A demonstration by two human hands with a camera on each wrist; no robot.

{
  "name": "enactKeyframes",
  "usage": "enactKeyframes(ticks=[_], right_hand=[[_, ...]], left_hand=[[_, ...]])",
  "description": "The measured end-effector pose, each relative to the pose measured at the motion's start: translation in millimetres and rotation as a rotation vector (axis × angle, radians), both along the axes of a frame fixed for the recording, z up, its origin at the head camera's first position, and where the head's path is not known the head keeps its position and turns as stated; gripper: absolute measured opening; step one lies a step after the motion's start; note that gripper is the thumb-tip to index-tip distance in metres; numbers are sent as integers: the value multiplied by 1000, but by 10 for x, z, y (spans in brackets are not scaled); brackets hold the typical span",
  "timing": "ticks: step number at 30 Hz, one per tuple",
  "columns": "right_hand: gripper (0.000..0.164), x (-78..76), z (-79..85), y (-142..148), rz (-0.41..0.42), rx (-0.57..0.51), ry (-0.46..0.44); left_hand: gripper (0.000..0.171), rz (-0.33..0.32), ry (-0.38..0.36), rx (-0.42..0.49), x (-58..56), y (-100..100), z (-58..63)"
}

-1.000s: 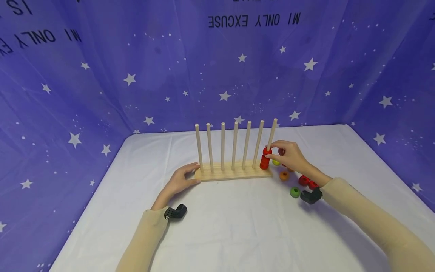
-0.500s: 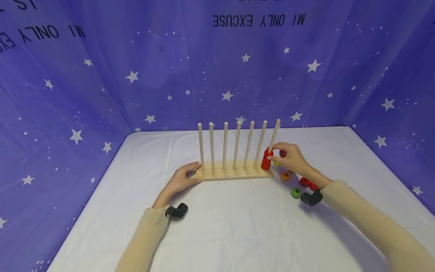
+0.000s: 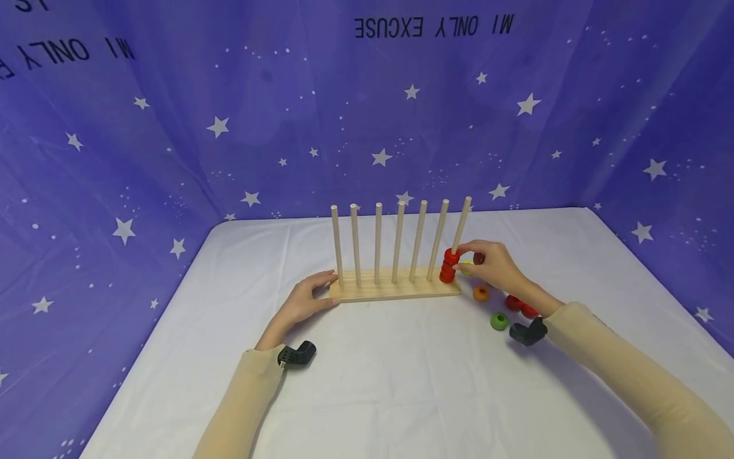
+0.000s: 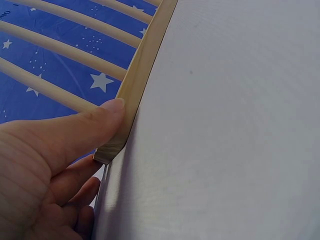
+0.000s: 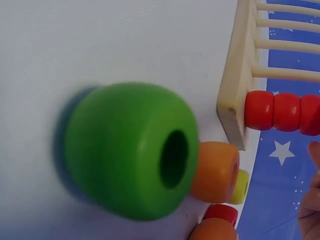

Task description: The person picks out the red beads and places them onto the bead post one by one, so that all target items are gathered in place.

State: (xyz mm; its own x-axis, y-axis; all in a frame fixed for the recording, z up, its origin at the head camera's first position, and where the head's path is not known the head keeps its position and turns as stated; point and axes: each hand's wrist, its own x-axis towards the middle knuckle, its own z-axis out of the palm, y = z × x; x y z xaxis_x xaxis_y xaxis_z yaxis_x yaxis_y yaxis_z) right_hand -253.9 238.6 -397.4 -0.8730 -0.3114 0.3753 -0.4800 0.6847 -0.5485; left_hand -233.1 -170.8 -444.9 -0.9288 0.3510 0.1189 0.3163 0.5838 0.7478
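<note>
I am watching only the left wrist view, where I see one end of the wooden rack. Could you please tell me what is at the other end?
Observer: Red beads are stacked on the last peg there.
Operator: Thank you. And where is the right grip?
Observer: The right grip is at the upper part of this red stack.
Operator: Are there also loose beads somewhere?
Observer: Yes, a green bead and an orange bead lie on the white cloth, to the right of the wooden rack.
</note>
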Motion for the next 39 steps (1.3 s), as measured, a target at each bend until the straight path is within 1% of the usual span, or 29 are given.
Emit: enactKeyframes(ticks=[3, 6, 10, 16, 20, 26, 33, 39], right_hand=[[35, 2, -15, 26, 3, 22, -34], [36, 6, -5, 53, 5, 21, -56], [34, -3, 14, 99, -5, 34, -47], [32, -25, 25, 161, -27, 87, -20], [32, -30, 28, 207, -45, 102, -32], [32, -58, 23, 297, -82, 144, -95], [35, -77, 0, 393, -126, 196, -206], [36, -70, -41, 419, -162, 227, -299]], left_hand=[[55, 3, 0, 6, 6, -13, -2], [54, 6, -1, 12, 10, -25, -7], [55, 13, -5, 17, 17, -42, -14], [55, 21, -9, 14, 19, -53, -25], [55, 22, -17, 10, 10, -51, -38], [55, 17, -5, 9, 9, -33, -35], [54, 8, 4, 10, 28, -16, -8], [54, 0, 8, 9, 23, -7, -1]])
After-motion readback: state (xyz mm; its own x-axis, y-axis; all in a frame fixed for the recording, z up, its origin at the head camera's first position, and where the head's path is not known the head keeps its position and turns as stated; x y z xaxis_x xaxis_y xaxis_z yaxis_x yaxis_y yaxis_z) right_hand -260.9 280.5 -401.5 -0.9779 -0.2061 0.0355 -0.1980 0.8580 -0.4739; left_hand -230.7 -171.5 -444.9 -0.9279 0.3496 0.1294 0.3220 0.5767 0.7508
